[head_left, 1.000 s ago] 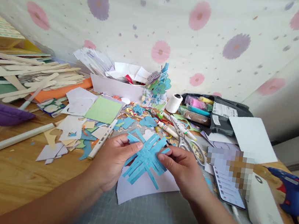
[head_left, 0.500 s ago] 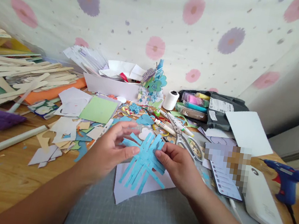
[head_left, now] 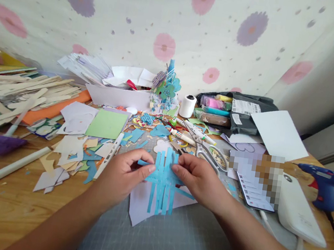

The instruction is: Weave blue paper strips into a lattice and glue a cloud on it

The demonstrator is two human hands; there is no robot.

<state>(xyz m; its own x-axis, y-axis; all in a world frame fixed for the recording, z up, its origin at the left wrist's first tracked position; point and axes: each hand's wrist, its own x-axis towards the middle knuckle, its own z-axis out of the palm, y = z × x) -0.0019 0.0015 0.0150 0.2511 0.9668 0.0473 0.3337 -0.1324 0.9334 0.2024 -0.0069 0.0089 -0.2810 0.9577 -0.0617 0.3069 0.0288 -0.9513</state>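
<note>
Between my two hands is a piece of woven blue paper strips [head_left: 163,186], its loose ends sticking out up, down and to the sides. My left hand [head_left: 132,172] pinches its left side between thumb and fingers. On the right side, my right hand [head_left: 192,176] grips the strips near their upper right ends. The weave is held above a sheet of pale lilac paper [head_left: 138,210], which lies on a grey cutting mat [head_left: 138,241]. Part of the right-hand strips is hidden behind my right fingers.
Paper scraps [head_left: 72,149] and wooden sticks [head_left: 19,92] spread over the left side. Scissors [head_left: 209,151] and a marker [head_left: 109,156] lie beyond my hands. At right are a phone [head_left: 254,191], a white power bank [head_left: 301,210] and a blue glue gun [head_left: 326,184]. A thread spool [head_left: 187,106] stands behind.
The woven strips have turned so that the long strips now point nearly straight up and down. My left fingers have closed from spread to a pinch. The view has shifted slightly.
</note>
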